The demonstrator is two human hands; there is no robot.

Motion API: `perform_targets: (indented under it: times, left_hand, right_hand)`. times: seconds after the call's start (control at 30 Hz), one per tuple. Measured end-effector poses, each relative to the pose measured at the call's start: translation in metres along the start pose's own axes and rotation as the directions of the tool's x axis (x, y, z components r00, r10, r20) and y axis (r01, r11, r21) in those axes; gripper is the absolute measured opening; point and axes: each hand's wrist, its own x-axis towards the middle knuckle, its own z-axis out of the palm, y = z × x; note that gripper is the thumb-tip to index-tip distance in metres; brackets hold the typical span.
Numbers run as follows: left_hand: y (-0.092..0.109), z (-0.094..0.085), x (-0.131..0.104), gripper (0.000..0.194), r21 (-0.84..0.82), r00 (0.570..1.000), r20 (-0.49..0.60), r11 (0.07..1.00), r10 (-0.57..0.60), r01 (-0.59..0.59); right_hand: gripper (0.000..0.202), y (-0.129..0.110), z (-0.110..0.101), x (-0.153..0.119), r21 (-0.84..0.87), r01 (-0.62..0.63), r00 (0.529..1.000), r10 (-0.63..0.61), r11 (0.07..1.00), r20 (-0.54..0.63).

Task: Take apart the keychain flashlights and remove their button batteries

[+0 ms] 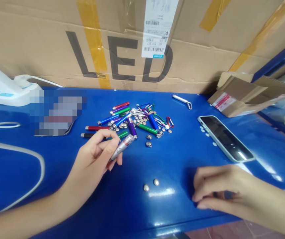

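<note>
My left hand (99, 151) is closed round a small silver laser pointer (122, 148), its metal end tilted up to the right. Two button cells (156, 182) lie on the blue table between my hands. To their right my right hand (217, 186) rests low over the table, fingers curled and thumb drawn in; anything it holds is hidden. Beyond my left hand lies a pile of similar pointers in several colours, among them a green one (146, 128). Loose button cells (142, 120), small carabiner clips (170, 122) and small metal end pieces (148, 144) lie with them.
A large cardboard box (192, 59) marked LED stands along the back. One phone (225, 137) lies at the right, near a small open carton (242, 94). At the left are a white power strip (10, 89), a cable (39, 159) and a blurred-out flat object (60, 116).
</note>
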Motion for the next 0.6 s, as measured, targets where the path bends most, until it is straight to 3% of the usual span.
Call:
perform_targets:
  times: [0.17, 0.3, 0.47, 0.6]
  left_hand:
    - [-0.002, 0.002, -0.003, 0.019, -0.102, 0.998, 0.054, 0.995, -0.015, 0.021]
    - [-0.002, 0.003, -0.003, 0.016, -0.083, 0.991, 0.098, 0.993, 0.089, -0.081]
    - [-0.007, -0.002, -0.002, 0.017, 0.048, 0.961, 0.172, 0.972, 0.218, -0.229]
    - [-0.01, -0.005, -0.002, 0.019, 0.095, 0.949, 0.187, 0.957, 0.252, -0.273]
  right_hand:
    - [0.012, -0.008, -0.004, 0.026, -0.049, 0.096, 0.964, -0.105, 0.994, -0.243]
    - [0.014, -0.031, -0.006, 0.054, 0.124, 0.153, 0.911, -0.091, 0.98, -0.403]
    - [0.022, -0.04, -0.001, 0.076, 0.452, 0.155, 0.935, 0.017, 0.879, -0.355]
    - [0.017, -0.038, 0.003, 0.083, 0.548, 0.132, 0.956, 0.04, 0.826, -0.291]
